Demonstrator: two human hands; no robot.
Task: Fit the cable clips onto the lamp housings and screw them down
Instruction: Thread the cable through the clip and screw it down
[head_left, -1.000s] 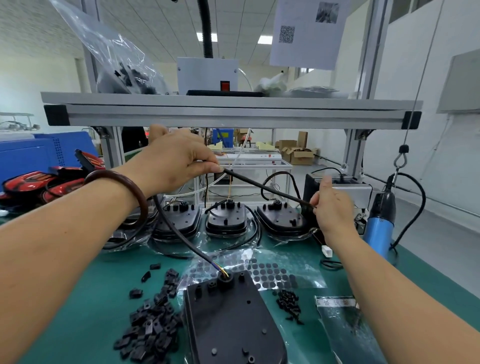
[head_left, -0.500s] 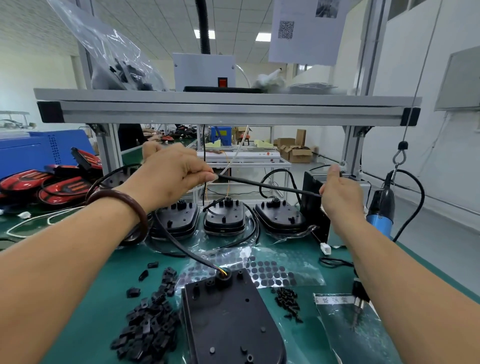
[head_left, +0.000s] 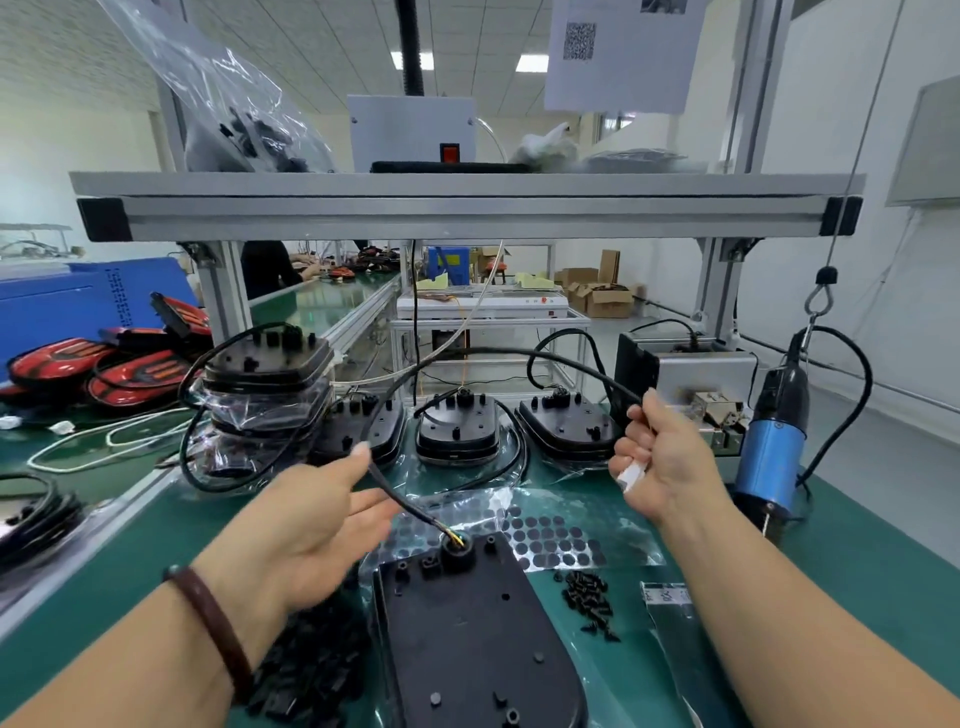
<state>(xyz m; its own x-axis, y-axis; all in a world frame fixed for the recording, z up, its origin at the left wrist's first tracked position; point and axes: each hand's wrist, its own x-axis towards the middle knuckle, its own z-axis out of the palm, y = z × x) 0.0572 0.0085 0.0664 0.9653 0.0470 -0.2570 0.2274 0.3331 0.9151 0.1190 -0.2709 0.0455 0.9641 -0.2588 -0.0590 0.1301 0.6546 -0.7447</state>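
Head view: a person's two bare arms reach over a green tabletop (head_left: 857, 545) at an assembly bench. A flat black plastic lamp housing (head_left: 467, 639) lies back-up nearest the camera, between the arms. A thin black cable (head_left: 467, 352) leaves the round socket at the housing's far end and rises past the left hand. It then arches loosely over the bench and comes down into the right hand.

The left hand (head_left: 322, 525) is open, palm up, fingers straight and spread. The cable lies against its fingers but is not gripped. Half a second earlier this hand pinched the cable up high, and the cable ran taut between both hands. It has since let go and dropped toward the housing, so the cable has gone slack. The right hand (head_left: 670, 457) has its fingers curled round the cable's free end, and a small white connector (head_left: 632, 474) pokes out below the fist. It too sits lower than before.

A heap of small black plastic cable clips (head_left: 311, 670) lies just left of the housing, partly hidden by the left wrist. A loose pile of small black screws (head_left: 592, 608) lies just to its right. A blue-bodied electric screwdriver (head_left: 769, 457) hangs at the far right, untouched.

The straightening of the cable looks finished. The freed left hand is near the clips, so picking one up seems the likely next step. No clip or screw can be seen fitted on this housing yet
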